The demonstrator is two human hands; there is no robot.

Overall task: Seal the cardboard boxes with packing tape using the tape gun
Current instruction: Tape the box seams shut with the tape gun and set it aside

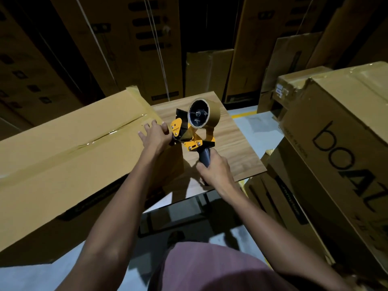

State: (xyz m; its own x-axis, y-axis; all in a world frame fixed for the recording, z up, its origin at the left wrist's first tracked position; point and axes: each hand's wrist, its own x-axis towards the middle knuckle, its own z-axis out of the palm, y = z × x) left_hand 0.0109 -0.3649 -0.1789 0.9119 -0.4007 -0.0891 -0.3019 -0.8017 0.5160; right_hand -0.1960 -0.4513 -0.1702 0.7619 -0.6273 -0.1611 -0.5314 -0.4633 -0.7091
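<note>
You have one tape gun (194, 131) carrying one roll of tape (206, 116), two hands, left hand (155, 136) and right hand (214, 166), one long taped cardboard box (63, 156) and one wooden surface (231, 148).

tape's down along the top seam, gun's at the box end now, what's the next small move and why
Probably tilt the tape gun to cut the tape. The right hand grips its handle, the head sits at the end of the long box, its top seam looks taped, and the left hand rests on that edge.

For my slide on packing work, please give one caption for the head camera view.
Right hand grips the tape gun at the taped box end; left hand steadies it.
</note>
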